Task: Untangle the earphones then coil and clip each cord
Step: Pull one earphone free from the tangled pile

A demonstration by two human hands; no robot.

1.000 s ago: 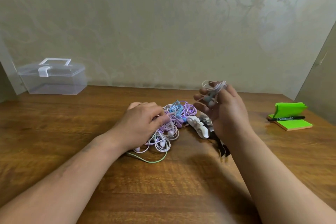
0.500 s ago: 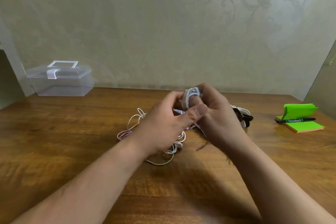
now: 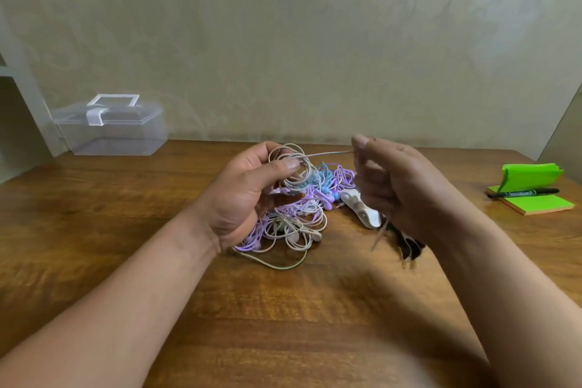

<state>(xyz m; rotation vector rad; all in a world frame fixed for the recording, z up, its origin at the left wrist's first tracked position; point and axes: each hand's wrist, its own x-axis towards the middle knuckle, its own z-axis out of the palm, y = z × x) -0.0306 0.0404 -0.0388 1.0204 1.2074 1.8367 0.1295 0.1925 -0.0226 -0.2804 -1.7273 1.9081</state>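
While the left hand (image 3: 242, 195) holds a coil (image 3: 291, 167) of pale cord in a closed grip, thumb pressed across the loops, the right hand (image 3: 400, 186) pinches the free cord (image 3: 327, 153) that runs from it. Its grip is narrow, and the strand runs taut from coil to pinch. A blurred strand that hangs below the right hand may be the loose end.

Both hands hover just above the tangle of earphones (image 3: 293, 224), a heap of purple, blue and white strands on the counter (image 3: 283, 309). Whether the coil is fully free of that heap I cannot tell. White clips (image 3: 359, 209) lie just beside the tangle, and dark clips (image 3: 407, 246) lie partly under the right wrist. A clear box (image 3: 110, 132) stands well apart at the far left, and a green notepad (image 3: 535, 201) with a marker (image 3: 522, 193) lies far right.

The step looks like coiling one cord, with most of the others not yet sorted. The next move likely calls for laying the taut length around the loops without letting them spring open, then reaching for a clip.
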